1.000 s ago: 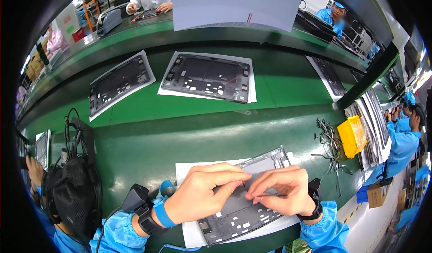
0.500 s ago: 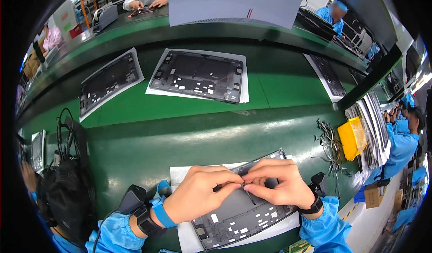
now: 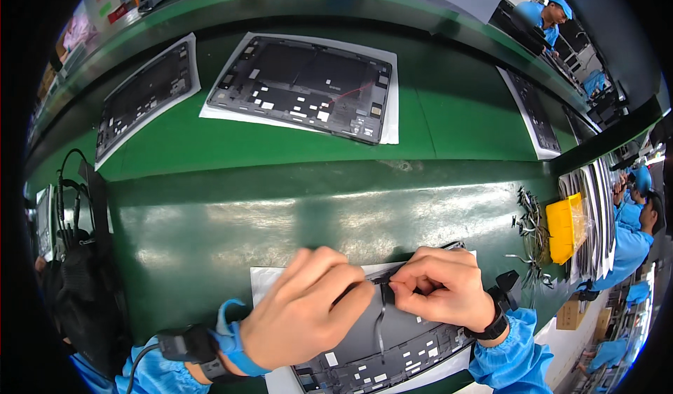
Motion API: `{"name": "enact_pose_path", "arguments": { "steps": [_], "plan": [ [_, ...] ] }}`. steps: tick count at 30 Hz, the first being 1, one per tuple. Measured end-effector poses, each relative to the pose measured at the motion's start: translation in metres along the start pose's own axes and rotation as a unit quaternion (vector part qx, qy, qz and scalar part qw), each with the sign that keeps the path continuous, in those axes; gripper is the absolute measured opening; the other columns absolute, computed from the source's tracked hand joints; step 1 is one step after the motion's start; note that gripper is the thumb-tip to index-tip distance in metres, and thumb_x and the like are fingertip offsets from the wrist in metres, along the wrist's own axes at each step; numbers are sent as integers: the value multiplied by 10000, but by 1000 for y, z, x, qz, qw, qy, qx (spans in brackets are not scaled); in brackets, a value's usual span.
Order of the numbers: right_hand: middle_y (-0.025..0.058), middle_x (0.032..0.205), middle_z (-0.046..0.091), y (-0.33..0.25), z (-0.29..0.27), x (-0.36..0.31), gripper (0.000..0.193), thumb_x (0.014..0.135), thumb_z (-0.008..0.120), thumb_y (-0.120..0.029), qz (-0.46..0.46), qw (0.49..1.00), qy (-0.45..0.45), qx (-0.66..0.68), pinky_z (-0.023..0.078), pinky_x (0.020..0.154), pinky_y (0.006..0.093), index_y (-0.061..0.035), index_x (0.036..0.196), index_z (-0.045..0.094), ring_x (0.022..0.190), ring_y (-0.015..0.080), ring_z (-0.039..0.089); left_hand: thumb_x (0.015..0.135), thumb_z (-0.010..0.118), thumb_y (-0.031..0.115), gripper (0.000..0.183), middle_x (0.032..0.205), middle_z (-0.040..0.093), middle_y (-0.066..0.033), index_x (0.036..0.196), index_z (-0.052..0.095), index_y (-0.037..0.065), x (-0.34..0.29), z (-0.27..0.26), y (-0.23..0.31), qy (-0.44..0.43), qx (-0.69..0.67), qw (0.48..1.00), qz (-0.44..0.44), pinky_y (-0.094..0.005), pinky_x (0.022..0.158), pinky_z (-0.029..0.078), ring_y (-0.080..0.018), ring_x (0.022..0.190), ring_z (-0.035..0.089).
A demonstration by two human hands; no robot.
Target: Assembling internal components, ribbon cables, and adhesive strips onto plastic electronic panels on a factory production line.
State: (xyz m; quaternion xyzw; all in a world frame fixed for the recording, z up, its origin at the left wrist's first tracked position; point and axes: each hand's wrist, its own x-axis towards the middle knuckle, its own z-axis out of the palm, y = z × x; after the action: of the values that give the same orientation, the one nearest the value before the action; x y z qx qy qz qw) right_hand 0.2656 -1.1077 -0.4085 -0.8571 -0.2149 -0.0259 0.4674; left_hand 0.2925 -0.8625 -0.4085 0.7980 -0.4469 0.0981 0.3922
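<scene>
A dark tablet-like housing panel (image 3: 350, 359), dotted with small white pads, lies tilted on a white sheet (image 3: 263, 277) in front of me. A thin black flat cable (image 3: 381, 327) runs down its surface from the far edge. At the cable's upper end, my right hand (image 3: 445, 290) is closed in a thumb-and-finger pinch on it. My left hand (image 3: 305, 310) hovers over the panel's left part, fingers bent and slightly blurred. Its fingertips are partly hidden, so its grip cannot be read.
Two similar panels (image 3: 298, 89) (image 3: 146, 94) lie on sheets across the green bench. To the right are loose black cables (image 3: 534, 233), a yellow bin (image 3: 563, 229) and stacked panels (image 3: 596, 215). A black bag (image 3: 84, 289) stands at left. Co-workers (image 3: 550, 19) sit beyond.
My left hand has come away from the pinch point, moving left and nearer. My right hand stays by the cable's upper end. More of the cable shows now, and the view has shifted.
</scene>
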Motion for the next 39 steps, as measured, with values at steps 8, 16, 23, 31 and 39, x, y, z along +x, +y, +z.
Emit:
{"name": "enact_pose_path", "arguments": {
  "steps": [8,16,23,31,39],
  "plan": [
    [4,671,601,8,-2,1,171,733,821,29,6,999,26,-45,425,453,278,-41,850,717,501,130,562,656,824,2,302,982,665,-70,951,762,21,8,16,-18,10,44,999,30,-382,746,472,-258,877,626],
    [3,683,612,14,-10,-1,155,744,815,30,13,1000,8,-19,423,449,278,-47,831,712,495,125,555,655,818,6,302,966,660,-76,951,759,10,12,24,-17,-1,43,998,36,-389,740,479,-264,867,632],
    [21,637,602,13,-12,-2,155,752,815,22,70,997,13,-5,432,470,283,-39,792,678,493,130,559,636,797,58,350,1007,646,-83,983,769,28,15,29,-17,-15,51,997,60,-396,755,483,-274,906,629],
    [32,603,632,17,-24,1,119,790,793,16,158,986,4,56,449,490,265,-15,798,678,499,88,589,612,788,144,423,1043,621,-86,1029,798,75,17,37,-11,-46,142,985,83,-428,785,482,-281,941,594],
    [26,585,609,30,-25,-8,143,762,785,20,89,995,37,29,450,482,268,-25,842,676,482,105,585,621,786,120,383,1037,637,-70,1003,803,103,24,49,-3,-16,177,981,76,-419,778,485,-274,913,605]
  ]
}}
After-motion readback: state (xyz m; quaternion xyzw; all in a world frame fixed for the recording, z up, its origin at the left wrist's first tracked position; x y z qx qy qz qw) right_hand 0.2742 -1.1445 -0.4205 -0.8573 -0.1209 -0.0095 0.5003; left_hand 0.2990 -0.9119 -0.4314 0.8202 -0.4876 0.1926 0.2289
